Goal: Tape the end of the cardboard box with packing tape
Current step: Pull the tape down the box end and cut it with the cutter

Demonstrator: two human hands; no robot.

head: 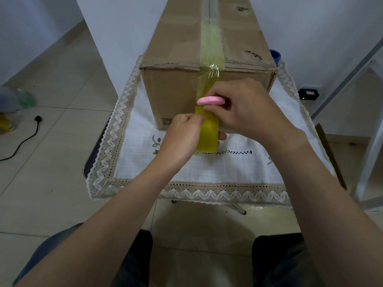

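Observation:
A brown cardboard box point(174, 92) stands on a small table, its top seam covered by a yellowish tape strip point(211, 50) that folds over the near edge and down the front face. My left hand point(182, 135) grips the yellow tape roll point(208, 134) just below that strip, in front of the box's lower face. My right hand point(244, 106) holds a small pink cutter point(210, 100) flat against the tape, right above the roll. The cutter's blade is hidden by my fingers.
The table wears a white cloth with a lace zigzag border point(207, 191). A blue object point(275, 55) peeks out behind the box's right corner. A black cable with a plug point(31, 131) lies on the tiled floor at left. A small black device point(308, 94) sits at right.

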